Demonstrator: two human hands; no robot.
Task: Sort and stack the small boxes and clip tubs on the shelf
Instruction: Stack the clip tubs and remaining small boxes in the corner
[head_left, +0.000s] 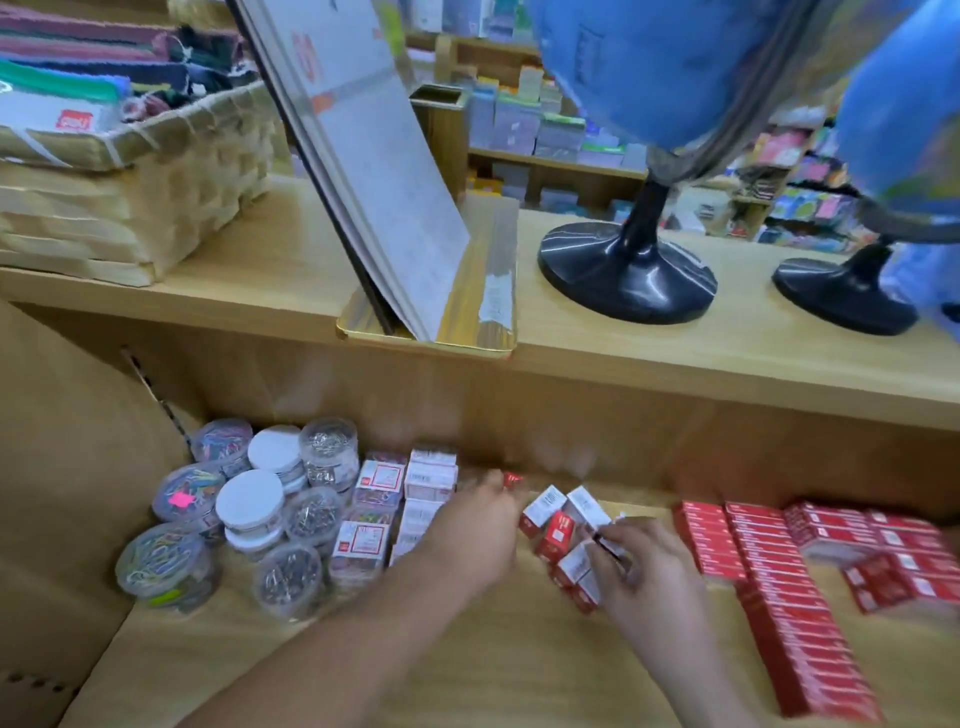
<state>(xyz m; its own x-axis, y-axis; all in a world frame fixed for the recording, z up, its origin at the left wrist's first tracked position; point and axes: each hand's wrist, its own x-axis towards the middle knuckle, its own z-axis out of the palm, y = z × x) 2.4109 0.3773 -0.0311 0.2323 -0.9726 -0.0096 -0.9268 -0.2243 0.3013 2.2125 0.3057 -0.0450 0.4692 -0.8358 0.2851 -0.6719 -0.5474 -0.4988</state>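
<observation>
Loose boxes, red and white, lie tumbled in the middle of the lower shelf. Their long axes point every which way, and several are tipped up on end. The heap sits right between the two hands, and the right hand is the nearer. It is down among them, wrist low, fingers curled, pinching one of the loose boxes at the front edge of the heap.

The left hand comes in from the left, back of the hand up, fingertips reaching towards a small red box at the rear. Blur hides whether it grips or only touches.

Just left of that hand stand the neat white boxes, and beyond them the clip tubs. To the right run the red packs in rows. A tidy stack looks likeliest to go leftward.
</observation>
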